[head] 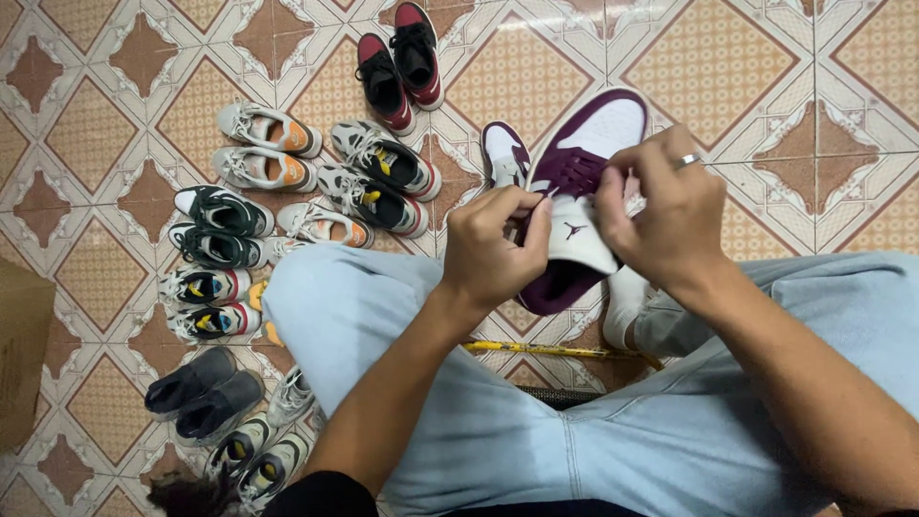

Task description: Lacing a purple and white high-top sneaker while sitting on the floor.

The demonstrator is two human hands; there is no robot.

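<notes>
Lacing step — your left hand [493, 244] and right hand [665, 215] pinch the purple shoe's [584, 144] laces; next, a steady pull through.

Bare tiled floor [766, 86] lies open at the far right, so a hand could pass there freely. To the left, rows of paired sneakers [287, 182] crowd the floor, with a cardboard box [21, 354] at the left edge. Nearer, denim-clad legs [536, 421] block the way; a yellow stick [546, 350], possibly a handle, lies between them.
</notes>
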